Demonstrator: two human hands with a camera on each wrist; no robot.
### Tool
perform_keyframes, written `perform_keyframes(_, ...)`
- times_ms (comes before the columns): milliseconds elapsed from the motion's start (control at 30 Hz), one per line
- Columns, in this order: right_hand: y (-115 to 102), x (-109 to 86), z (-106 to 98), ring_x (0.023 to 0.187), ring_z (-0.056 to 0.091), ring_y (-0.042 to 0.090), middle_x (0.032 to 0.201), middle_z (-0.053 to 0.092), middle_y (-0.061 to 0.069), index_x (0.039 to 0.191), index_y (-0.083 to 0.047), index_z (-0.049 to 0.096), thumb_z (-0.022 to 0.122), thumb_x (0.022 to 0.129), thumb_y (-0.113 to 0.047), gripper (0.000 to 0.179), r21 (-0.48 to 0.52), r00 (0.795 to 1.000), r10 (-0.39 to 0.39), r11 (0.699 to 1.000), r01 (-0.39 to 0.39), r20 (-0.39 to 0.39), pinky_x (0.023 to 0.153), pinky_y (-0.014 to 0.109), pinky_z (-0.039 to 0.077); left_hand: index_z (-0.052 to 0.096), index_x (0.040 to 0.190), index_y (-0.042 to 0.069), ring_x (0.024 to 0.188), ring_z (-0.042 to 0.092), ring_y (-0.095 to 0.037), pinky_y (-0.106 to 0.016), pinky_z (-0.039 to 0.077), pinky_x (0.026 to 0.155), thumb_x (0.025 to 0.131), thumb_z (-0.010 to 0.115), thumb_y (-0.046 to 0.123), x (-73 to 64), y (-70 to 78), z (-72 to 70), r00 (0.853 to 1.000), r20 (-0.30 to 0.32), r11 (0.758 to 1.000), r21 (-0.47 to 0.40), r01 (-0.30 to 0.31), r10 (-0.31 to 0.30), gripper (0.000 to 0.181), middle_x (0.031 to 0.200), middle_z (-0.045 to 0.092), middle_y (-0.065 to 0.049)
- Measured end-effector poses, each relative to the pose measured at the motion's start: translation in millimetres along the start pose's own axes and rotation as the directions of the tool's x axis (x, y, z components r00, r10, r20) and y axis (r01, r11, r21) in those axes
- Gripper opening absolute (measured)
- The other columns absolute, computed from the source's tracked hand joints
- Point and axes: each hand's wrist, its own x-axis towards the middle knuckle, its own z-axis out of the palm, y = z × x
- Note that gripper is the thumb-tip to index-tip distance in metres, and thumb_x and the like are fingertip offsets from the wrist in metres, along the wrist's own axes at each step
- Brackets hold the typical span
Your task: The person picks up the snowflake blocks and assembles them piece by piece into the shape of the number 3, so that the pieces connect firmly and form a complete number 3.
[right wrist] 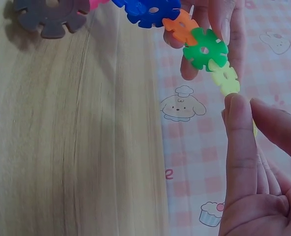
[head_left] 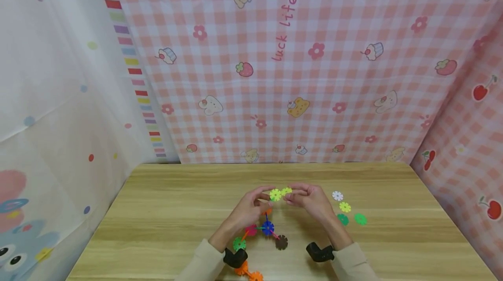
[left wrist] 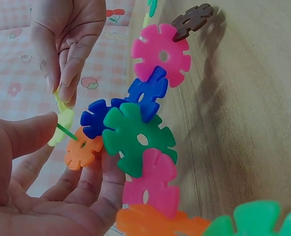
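Observation:
A chain of slotted plastic snowflake discs hangs between both hands. With thumb and fingers, my left hand (head_left: pixel 247 207) holds its upper end, around an orange disc (left wrist: pixel 83 150) and a green disc (right wrist: pixel 204 56). A yellow disc (right wrist: pixel 226 78) is slotted into that green one. My right hand (head_left: pixel 312 202) pinches a second yellow disc (head_left: pixel 286 191), mostly hidden by its fingertips in the right wrist view, right at the first yellow disc's edge. Lower on the chain come a blue disc (head_left: pixel 268 228), pink discs (left wrist: pixel 161 55) and a brown disc (head_left: pixel 281 242).
On the wooden table (head_left: pixel 165 211), right of my right hand, lie a loose white disc (head_left: pixel 337 196), a yellow disc (head_left: pixel 345 207) and two green discs (head_left: pixel 360 219). More of the chain, with orange discs (head_left: pixel 256 276), reaches the near side. A checked cloth (head_left: pixel 251 97) hangs behind the table.

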Motion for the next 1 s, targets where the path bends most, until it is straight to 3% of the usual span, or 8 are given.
perform_keyframes(800,11,2.2,6,0.099,0.071,0.032,0.111,0.070,0.025,0.125,0.014,0.056,0.068,0.094,-0.011,0.042,0.045,0.999,-0.040,0.998,0.040,0.014,0.091,0.043,0.055,0.056,0.140,0.016,0.093,0.064,-0.022,-0.048,0.056,0.079,0.099,0.061,0.012,-0.2,-0.7,-1.9,1.000,-0.008,1.000,0.021,-0.022,0.022,0.042,0.122,0.062,-0.013)
perform_keyframes(1000,16,3.0,12,0.102,0.070,0.034,0.109,0.071,0.021,0.123,0.010,0.060,0.071,0.092,-0.016,0.041,0.040,0.998,-0.043,0.998,0.045,-0.054,0.091,0.037,0.056,0.056,0.140,0.015,0.092,0.065,-0.021,-0.046,0.056,0.080,0.099,0.061,0.015,0.0,-2.0,-4.0,1.000,-0.008,0.999,0.029,-0.029,0.029,0.042,0.121,0.064,-0.015)
